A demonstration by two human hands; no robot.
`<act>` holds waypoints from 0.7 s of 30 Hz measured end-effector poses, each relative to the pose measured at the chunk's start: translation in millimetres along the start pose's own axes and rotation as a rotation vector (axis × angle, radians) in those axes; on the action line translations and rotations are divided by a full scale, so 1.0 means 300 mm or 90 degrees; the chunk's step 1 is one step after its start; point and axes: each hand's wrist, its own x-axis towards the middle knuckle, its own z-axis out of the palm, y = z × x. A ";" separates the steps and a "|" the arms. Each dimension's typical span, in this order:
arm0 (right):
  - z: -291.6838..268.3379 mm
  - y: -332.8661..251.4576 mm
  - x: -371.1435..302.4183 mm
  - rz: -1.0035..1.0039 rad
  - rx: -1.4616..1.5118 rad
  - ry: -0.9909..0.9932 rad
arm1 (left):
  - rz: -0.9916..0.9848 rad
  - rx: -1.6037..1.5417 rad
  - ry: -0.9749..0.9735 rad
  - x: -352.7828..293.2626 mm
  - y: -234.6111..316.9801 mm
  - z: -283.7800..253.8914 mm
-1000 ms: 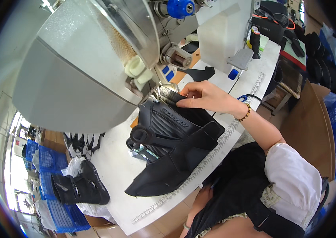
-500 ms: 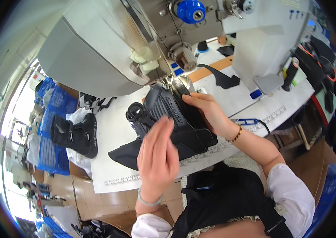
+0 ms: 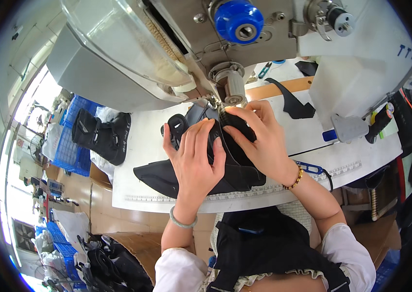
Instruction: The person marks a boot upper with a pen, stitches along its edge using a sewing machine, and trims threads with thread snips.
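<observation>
A black boot upper (image 3: 160, 177) lies on the white sewing table (image 3: 143, 129), its far end under the sewing machine's needle area (image 3: 213, 101). My left hand (image 3: 194, 158) rests flat on the upper, fingers stretched and thumb apart. Beside it my right hand (image 3: 263, 138) pinches the upper's right edge between thumb and fingers, close to the needle. A round black dial (image 3: 177, 124) on the upper shows just beyond my left fingers. My hands cover much of the ribbed panel.
The machine's grey housing (image 3: 104, 73) and blue knob (image 3: 237, 20) overhang the work. A finished-looking black boot (image 3: 101, 136) stands at the left by blue crates (image 3: 72, 141). To the right lie blue-handled snips (image 3: 310, 168), a black cut piece (image 3: 291, 102) and a metal plate (image 3: 347, 127).
My left hand has come down flat onto the boot upper, and my right hand has shifted its hold farther up the edge. The whole view has also shifted.
</observation>
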 end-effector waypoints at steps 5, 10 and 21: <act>0.016 0.011 0.008 -0.056 -0.063 0.039 | 0.010 -0.012 0.008 0.014 0.020 -0.007; 0.006 0.045 -0.010 -0.201 -0.071 -0.031 | 0.042 0.001 0.045 -0.005 -0.016 -0.003; -0.045 0.069 -0.021 -0.343 -0.147 -0.233 | 0.098 -0.100 -0.008 0.011 -0.109 -0.011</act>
